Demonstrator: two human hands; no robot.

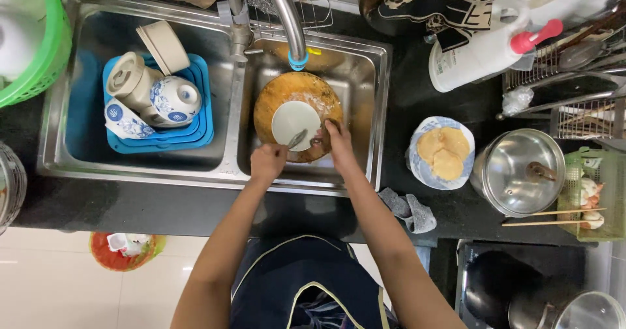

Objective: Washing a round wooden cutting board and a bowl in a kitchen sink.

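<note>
In the right basin of a steel double sink (381, 101) lies a round wooden board (277, 94) with a white plate (293, 121) on top. My left hand (267, 161) is closed on a metal utensil (297, 138) whose tip reaches over the plate. My right hand (338, 141) rests on the board's near right edge, beside the plate. The tap (287, 19) with a blue tip hangs over the board's far edge.
The left basin holds a blue tray (202, 117) with blue-and-white bowls (173, 99) and beige cups. On the black counter to the right: a plate of flat cakes (442, 153), a steel pot lid (518, 171), a grey cloth (411, 210), a white bottle (482, 52), chopsticks and a green basket.
</note>
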